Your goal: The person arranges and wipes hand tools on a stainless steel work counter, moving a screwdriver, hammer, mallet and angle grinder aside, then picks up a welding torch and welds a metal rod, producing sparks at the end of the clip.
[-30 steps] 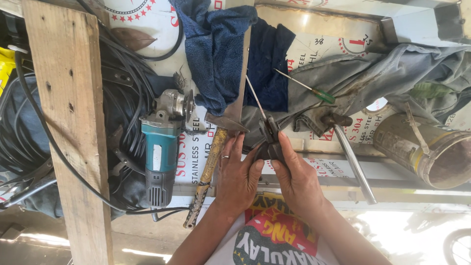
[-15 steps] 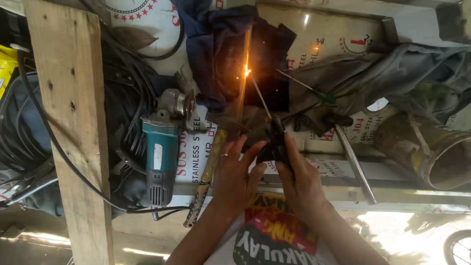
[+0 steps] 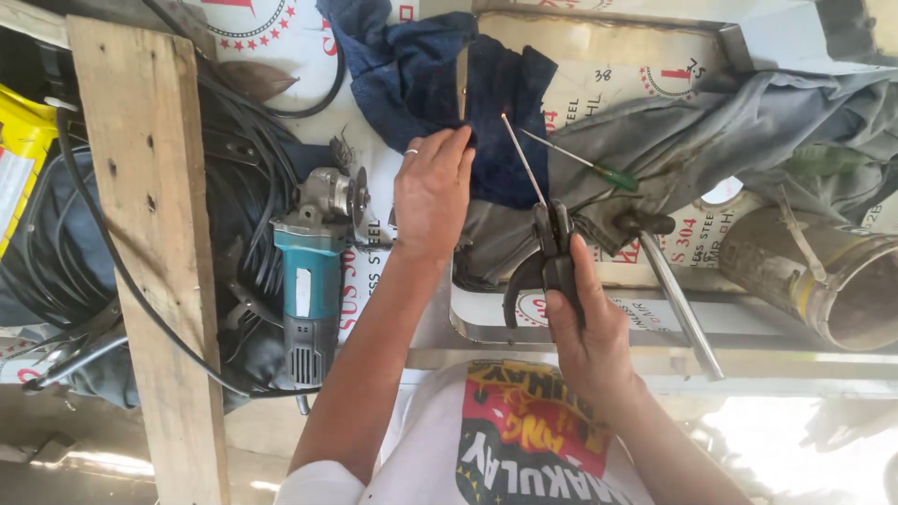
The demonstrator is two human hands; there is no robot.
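Observation:
My right hand (image 3: 582,323) grips a black welding electrode holder (image 3: 552,248). Its thin rod (image 3: 522,159) points up toward a narrow metal strip (image 3: 463,79) that lies over a dark blue cloth (image 3: 412,84). The rod tip stands a little to the right of the strip, apart from it. My left hand (image 3: 430,192), with a ring on one finger, lies flat on the blue cloth. Its straight fingertips reach the strip's lower end and grip nothing. Both hands are over a steel sheet (image 3: 486,323) covered in printed film.
A teal angle grinder (image 3: 309,276) lies left of my left hand among black cables (image 3: 103,243). A wooden plank (image 3: 140,234) runs down the left side. A green-handled screwdriver (image 3: 613,176), a hammer (image 3: 678,304), grey cloth (image 3: 711,140) and a metal pipe (image 3: 828,276) lie to the right.
Half a second ago a spark burned at the strip; it is out now. My left hand left the holder and moved up to the cloth by the strip. The rod tip drew back.

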